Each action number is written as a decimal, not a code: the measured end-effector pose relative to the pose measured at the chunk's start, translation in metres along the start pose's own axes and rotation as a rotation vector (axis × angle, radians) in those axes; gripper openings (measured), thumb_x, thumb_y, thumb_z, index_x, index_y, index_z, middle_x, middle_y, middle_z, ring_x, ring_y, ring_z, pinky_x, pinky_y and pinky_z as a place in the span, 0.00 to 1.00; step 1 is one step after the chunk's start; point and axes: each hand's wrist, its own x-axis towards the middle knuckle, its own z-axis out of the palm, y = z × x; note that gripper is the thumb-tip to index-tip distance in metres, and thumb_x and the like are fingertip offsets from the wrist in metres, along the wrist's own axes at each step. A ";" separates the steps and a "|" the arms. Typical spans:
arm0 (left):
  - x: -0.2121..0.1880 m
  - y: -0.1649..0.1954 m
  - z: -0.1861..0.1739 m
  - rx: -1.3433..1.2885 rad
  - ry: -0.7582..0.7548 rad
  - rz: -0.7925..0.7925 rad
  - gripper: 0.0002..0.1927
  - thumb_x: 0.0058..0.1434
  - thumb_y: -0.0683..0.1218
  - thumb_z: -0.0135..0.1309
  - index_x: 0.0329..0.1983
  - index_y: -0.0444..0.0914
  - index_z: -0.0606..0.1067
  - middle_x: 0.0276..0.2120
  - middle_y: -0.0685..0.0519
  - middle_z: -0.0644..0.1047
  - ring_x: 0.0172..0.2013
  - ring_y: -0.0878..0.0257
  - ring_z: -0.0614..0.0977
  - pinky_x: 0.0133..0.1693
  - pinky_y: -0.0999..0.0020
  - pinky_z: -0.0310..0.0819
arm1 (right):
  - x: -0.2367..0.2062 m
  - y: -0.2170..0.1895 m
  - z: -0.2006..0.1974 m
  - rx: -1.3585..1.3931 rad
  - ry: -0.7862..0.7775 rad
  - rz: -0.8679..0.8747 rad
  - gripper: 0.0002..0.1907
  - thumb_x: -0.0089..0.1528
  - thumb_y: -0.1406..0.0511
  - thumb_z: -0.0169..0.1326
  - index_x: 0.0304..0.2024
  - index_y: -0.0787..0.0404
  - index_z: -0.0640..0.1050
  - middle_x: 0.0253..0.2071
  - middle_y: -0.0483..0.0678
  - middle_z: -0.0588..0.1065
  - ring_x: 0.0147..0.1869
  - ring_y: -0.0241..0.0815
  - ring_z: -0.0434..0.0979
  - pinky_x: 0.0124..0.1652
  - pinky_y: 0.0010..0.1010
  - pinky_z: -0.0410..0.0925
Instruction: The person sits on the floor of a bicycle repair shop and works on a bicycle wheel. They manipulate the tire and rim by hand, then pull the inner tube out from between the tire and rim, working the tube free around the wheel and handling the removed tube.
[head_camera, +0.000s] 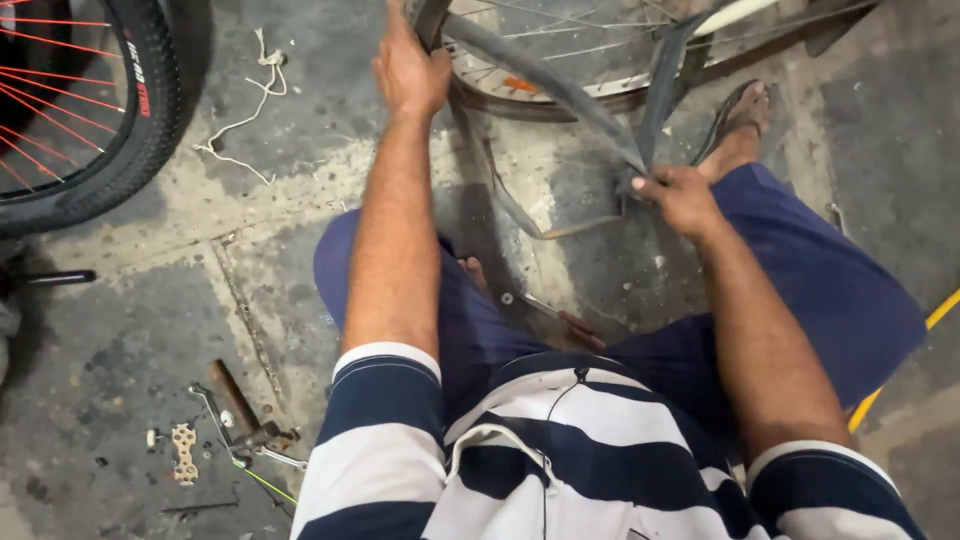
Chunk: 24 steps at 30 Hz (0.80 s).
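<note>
I squat on a concrete floor in front of a bicycle wheel (560, 85) with a metal rim and spokes at the top centre. My left hand (410, 70) grips the wheel's tyre at its left side. A black inner tube (560, 85) hangs loose out of the wheel, and my right hand (680, 195) pinches it low on the right, pulling it toward me. A loop of the tube (520, 210) sags onto the floor between my hands.
A second bicycle wheel with red spokes (90, 110) stands at the upper left. A white string (250, 100) lies beside it. Small metal tools (235, 425) and a flat multi-wrench (184, 452) lie at the lower left. A screwdriver-like tool (555, 318) rests between my knees.
</note>
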 end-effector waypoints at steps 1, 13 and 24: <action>0.000 0.000 -0.003 0.021 0.004 0.018 0.42 0.49 0.44 0.64 0.67 0.43 0.59 0.40 0.42 0.84 0.46 0.37 0.82 0.50 0.42 0.72 | 0.001 0.004 -0.003 0.166 -0.011 0.016 0.17 0.66 0.57 0.59 0.45 0.65 0.81 0.35 0.51 0.78 0.39 0.46 0.77 0.42 0.39 0.68; -0.065 0.067 0.013 -0.016 0.244 0.730 0.28 0.55 0.40 0.63 0.59 0.43 0.71 0.59 0.46 0.68 0.63 0.42 0.67 0.66 0.43 0.58 | -0.022 0.019 -0.032 1.069 -0.054 0.170 0.06 0.64 0.68 0.56 0.40 0.67 0.78 0.32 0.46 0.74 0.30 0.38 0.71 0.30 0.27 0.63; -0.039 0.080 -0.008 -0.113 -0.290 0.764 0.08 0.67 0.47 0.58 0.34 0.38 0.77 0.28 0.45 0.79 0.34 0.42 0.79 0.41 0.47 0.68 | -0.015 0.033 -0.044 1.065 0.080 0.146 0.04 0.62 0.70 0.58 0.38 0.66 0.78 0.32 0.44 0.73 0.31 0.37 0.71 0.30 0.26 0.64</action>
